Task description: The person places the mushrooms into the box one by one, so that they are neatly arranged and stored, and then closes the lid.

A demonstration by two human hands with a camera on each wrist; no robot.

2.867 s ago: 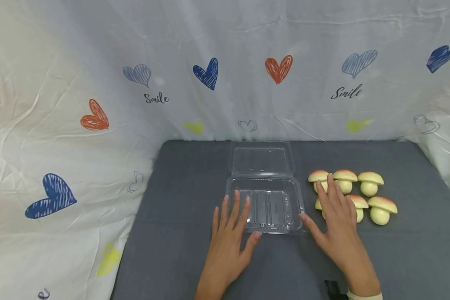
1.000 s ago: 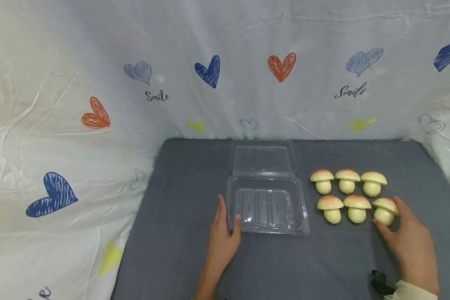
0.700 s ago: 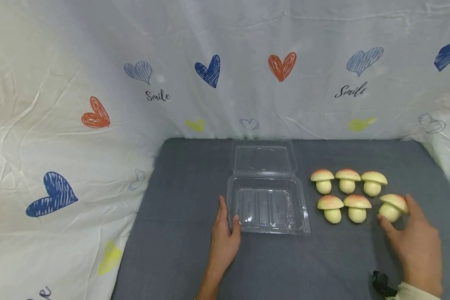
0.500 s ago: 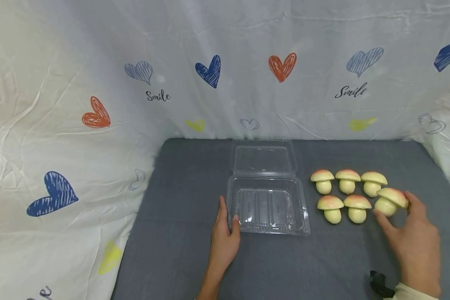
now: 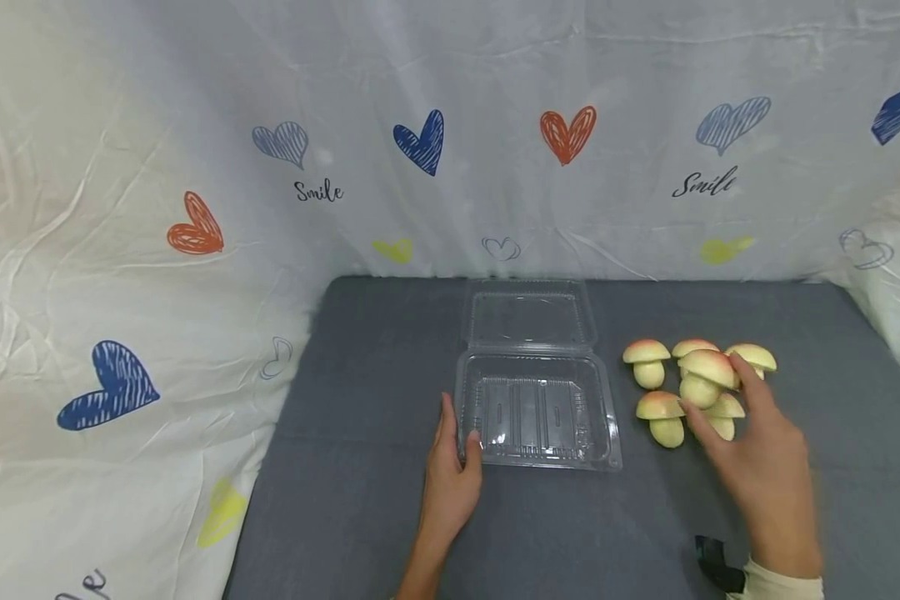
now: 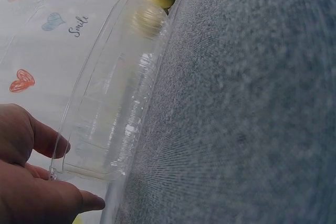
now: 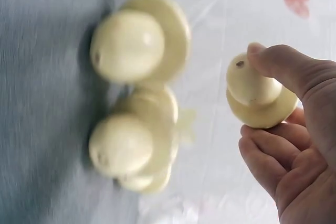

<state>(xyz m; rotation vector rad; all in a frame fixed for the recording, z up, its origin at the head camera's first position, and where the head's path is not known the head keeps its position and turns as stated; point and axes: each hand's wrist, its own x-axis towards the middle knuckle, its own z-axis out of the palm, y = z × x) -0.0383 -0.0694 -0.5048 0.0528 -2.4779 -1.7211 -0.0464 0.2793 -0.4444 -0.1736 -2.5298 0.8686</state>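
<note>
A toy mushroom (image 5: 708, 369) with a pale yellow stem and reddish cap is pinched between the thumb and fingers of my right hand (image 5: 768, 475). It is held up off the cloth, over the other mushrooms, and in the right wrist view its round stem (image 7: 249, 80) faces the camera. My left hand (image 5: 448, 492) grips the left side of a clear plastic clamshell box (image 5: 611, 421), thumb at the rim. The box's lid (image 5: 525, 318) is folded back, and nothing lies inside. In the left wrist view fingers (image 6: 47, 137) lie at the box's end wall.
Several more mushrooms stand in two rows right of the box, among them a front-left one (image 5: 663, 417) and a back-left one (image 5: 647, 362). The held one partly covers some. Grey cloth (image 5: 345, 467) covers the table; a white heart-print curtain (image 5: 487, 200) hangs behind.
My right hand took hold of the front-right mushroom, raised it, and has carried it left over the others. Earlier my left hand moved from over the box to its left side and stayed there.
</note>
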